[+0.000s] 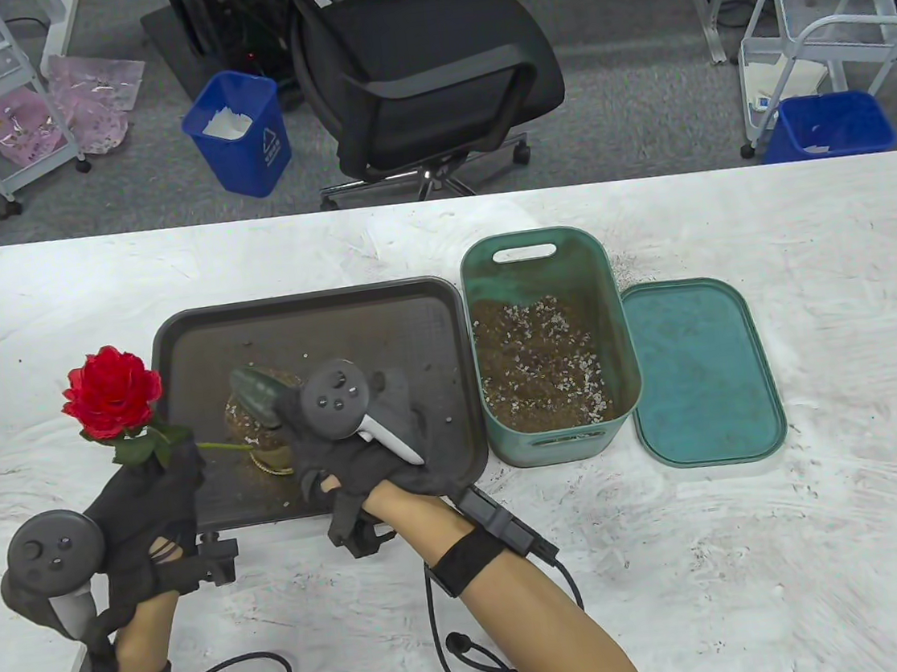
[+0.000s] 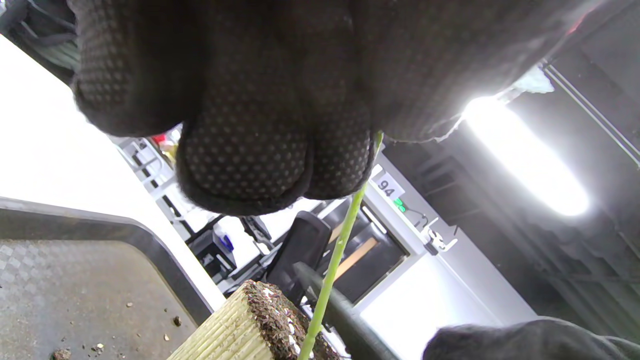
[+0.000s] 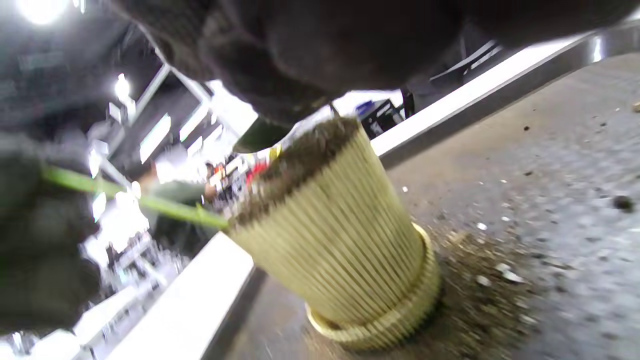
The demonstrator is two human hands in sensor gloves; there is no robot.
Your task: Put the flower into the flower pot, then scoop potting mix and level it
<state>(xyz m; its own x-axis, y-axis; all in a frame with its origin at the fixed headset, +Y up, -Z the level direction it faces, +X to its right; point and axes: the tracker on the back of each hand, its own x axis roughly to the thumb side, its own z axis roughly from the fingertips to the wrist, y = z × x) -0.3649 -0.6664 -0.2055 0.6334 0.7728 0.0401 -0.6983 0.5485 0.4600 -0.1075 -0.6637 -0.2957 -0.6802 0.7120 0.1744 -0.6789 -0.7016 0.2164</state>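
Note:
A red rose (image 1: pixel 111 392) leans out to the left, its green stem (image 1: pixel 225 446) running into a ribbed yellow flower pot (image 1: pixel 260 446) on the dark tray (image 1: pixel 406 316). My left hand (image 1: pixel 163 468) pinches the stem just below the bloom; the left wrist view shows the fingers (image 2: pixel 250 150) closed on the stem (image 2: pixel 340 245) above the pot (image 2: pixel 240 325). My right hand (image 1: pixel 300 417) grips a dark green scoop (image 1: pixel 252 391) whose blade lies over the pot's soil-covered top. In the right wrist view the pot (image 3: pixel 340 235) is full to the rim, the scoop (image 3: pixel 260 135) at its top.
A green bin (image 1: pixel 615 309) of potting mix (image 1: pixel 540 362) stands right of the tray, its lid (image 1: pixel 699 372) flat beside it. Spilled mix (image 3: pixel 480 280) lies around the pot's base. Beyond the table's far edge are an office chair (image 1: pixel 418 72) and blue waste bins (image 1: pixel 239 133).

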